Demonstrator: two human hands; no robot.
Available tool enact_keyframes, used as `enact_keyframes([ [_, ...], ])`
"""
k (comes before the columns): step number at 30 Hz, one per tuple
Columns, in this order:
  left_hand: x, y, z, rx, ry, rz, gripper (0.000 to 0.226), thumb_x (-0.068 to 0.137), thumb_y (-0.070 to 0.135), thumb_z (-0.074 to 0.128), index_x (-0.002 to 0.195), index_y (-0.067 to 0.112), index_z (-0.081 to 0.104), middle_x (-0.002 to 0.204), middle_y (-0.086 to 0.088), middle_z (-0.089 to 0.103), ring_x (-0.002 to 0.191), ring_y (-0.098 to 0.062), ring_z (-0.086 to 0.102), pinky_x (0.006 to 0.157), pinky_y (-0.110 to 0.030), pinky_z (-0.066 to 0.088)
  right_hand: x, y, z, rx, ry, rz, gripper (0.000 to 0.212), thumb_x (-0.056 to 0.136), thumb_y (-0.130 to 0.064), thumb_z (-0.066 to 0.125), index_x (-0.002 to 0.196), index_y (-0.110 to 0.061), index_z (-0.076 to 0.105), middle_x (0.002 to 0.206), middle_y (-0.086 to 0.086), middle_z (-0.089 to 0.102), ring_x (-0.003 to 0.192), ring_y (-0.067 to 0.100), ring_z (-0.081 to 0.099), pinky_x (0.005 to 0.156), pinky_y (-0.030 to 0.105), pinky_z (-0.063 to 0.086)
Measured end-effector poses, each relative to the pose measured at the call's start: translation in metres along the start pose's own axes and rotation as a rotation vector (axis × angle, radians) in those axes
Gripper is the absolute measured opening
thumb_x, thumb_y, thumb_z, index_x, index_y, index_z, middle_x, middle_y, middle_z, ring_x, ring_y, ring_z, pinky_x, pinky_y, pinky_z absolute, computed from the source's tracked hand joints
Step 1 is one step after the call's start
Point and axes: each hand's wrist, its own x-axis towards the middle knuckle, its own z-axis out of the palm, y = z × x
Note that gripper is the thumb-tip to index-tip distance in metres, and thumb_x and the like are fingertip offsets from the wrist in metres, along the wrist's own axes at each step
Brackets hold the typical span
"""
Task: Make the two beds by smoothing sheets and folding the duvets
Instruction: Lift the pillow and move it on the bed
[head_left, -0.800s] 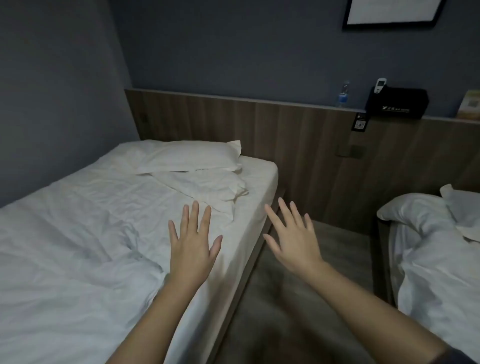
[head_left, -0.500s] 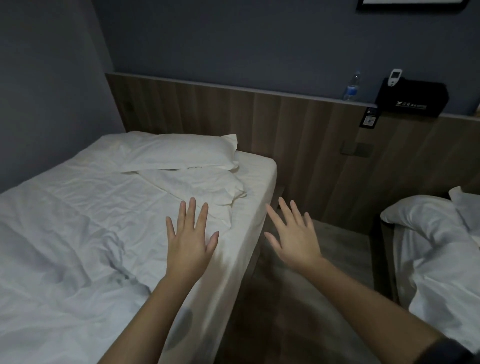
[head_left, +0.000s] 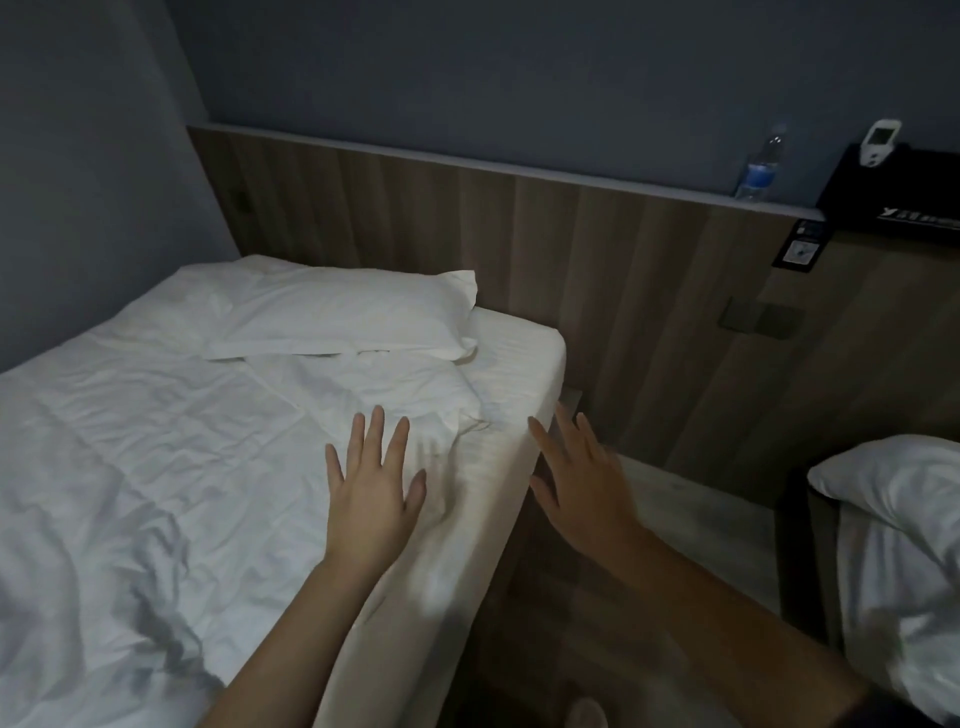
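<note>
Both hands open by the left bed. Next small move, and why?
Probably press the left hand flat on the sheet and sweep toward the edge: creases bunch just ahead of its fingers, below the lower pillow. The right hand is open beside the mattress, holding nothing, well placed to pull the sheet taut.

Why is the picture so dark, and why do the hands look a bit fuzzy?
Head view: the room is dimly lit, so only the white sheet looks bright; same view, the left hand throws a soft shadow on the sheet beside it; the right hand is smeared at the fingertips, probably motion blur; the far water bottle looks soft and grainy.
</note>
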Motion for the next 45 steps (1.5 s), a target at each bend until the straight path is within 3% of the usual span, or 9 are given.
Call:
enact_keyframes([
  [6, 0.083, 0.048, 0.033, -0.009, 0.017, -0.103, 0.065, 0.092, 0.048, 0.024, 0.147, 0.015, 0.037, 0.158, -0.013, 0.024, 0.148, -0.032, 0.012, 0.112, -0.062, 0.019, 0.084, 0.077, 0.002, 0.029, -0.050, -0.053, 0.067, 0.098, -0.054, 0.031, 0.154, -0.037, -0.003, 0.164, 0.003, -0.008, 0.150, 0.033, 0.004, 0.114, 0.051, 0.027],
  [10, 0.130, 0.068, 0.052, 0.001, 0.029, -0.171, 0.066, 0.092, 0.049, 0.023, 0.147, 0.015, 0.037, 0.158, -0.012, 0.023, 0.148, -0.032, 0.012, 0.111, -0.061, 0.019, 0.142, 0.117, -0.004, 0.003, -0.080, -0.105, 0.067, 0.100, -0.053, 0.030, 0.154, -0.037, -0.007, 0.163, 0.003, -0.013, 0.150, 0.031, -0.001, 0.116, 0.050, 0.025],
  [14, 0.167, 0.073, 0.076, 0.018, 0.016, -0.194, 0.064, 0.092, 0.048, 0.026, 0.145, 0.015, 0.039, 0.157, -0.013, 0.025, 0.147, -0.032, 0.015, 0.110, -0.062, 0.021, 0.186, 0.135, 0.007, 0.033, -0.075, -0.117, 0.069, 0.099, -0.052, 0.037, 0.154, -0.035, 0.000, 0.164, 0.005, -0.004, 0.150, 0.032, 0.007, 0.112, 0.050, 0.033],
  [18, 0.211, 0.063, 0.102, 0.018, -0.027, -0.234, 0.064, 0.092, 0.047, 0.027, 0.144, 0.013, 0.041, 0.155, -0.015, 0.029, 0.146, -0.034, 0.018, 0.108, -0.064, 0.023, 0.240, 0.145, 0.027, 0.068, -0.126, -0.141, 0.068, 0.098, -0.049, 0.044, 0.155, -0.034, 0.009, 0.164, 0.005, 0.003, 0.149, 0.033, 0.010, 0.111, 0.050, 0.035],
  [27, 0.350, -0.006, 0.200, -0.011, -0.104, -0.373, 0.064, 0.092, 0.048, 0.026, 0.145, 0.014, 0.039, 0.157, -0.014, 0.025, 0.147, -0.033, 0.013, 0.111, -0.063, 0.018, 0.419, 0.138, 0.100, 0.035, -0.239, -0.226, 0.064, 0.100, -0.049, 0.034, 0.155, -0.036, 0.003, 0.164, 0.001, -0.005, 0.150, 0.028, 0.002, 0.115, 0.051, 0.026],
  [33, 0.443, -0.066, 0.286, -0.012, -0.242, -0.462, 0.061, 0.097, 0.040, 0.044, 0.151, 0.016, 0.029, 0.161, -0.010, 0.013, 0.149, -0.029, 0.002, 0.115, -0.059, 0.010, 0.536, 0.121, 0.179, 0.072, -0.389, -0.156, 0.065, 0.101, -0.049, 0.034, 0.154, -0.037, -0.002, 0.163, 0.000, -0.008, 0.150, 0.027, 0.000, 0.114, 0.051, 0.029],
  [40, 0.493, -0.127, 0.389, -0.168, -0.268, -0.704, 0.078, 0.094, 0.050, 0.047, 0.155, 0.018, 0.008, 0.161, -0.016, 0.004, 0.148, -0.032, 0.005, 0.116, -0.054, 0.020, 0.638, 0.093, 0.301, 0.160, -0.514, -0.095, 0.067, 0.099, -0.054, 0.033, 0.153, -0.039, -0.003, 0.163, -0.002, -0.007, 0.150, 0.029, 0.004, 0.112, 0.053, 0.030],
  [42, 0.502, -0.139, 0.410, -0.300, -0.200, -0.806, 0.082, 0.093, 0.050, 0.051, 0.155, 0.017, 0.008, 0.161, -0.015, 0.007, 0.147, -0.031, 0.011, 0.115, -0.049, 0.024, 0.659, 0.085, 0.336, 0.310, -0.568, 0.023, 0.069, 0.097, -0.060, 0.033, 0.153, -0.040, 0.000, 0.164, -0.003, -0.005, 0.149, 0.029, 0.009, 0.111, 0.053, 0.030],
  [45, 0.518, -0.157, 0.439, -0.569, -0.095, -0.984, 0.085, 0.090, 0.049, 0.057, 0.153, 0.011, 0.013, 0.156, -0.017, 0.024, 0.142, -0.032, 0.028, 0.114, -0.044, 0.030, 0.686, 0.071, 0.378, 0.748, -0.564, 0.327, 0.086, 0.086, -0.070, 0.045, 0.154, -0.037, 0.005, 0.162, 0.005, 0.011, 0.145, 0.032, 0.025, 0.112, 0.048, 0.032],
])
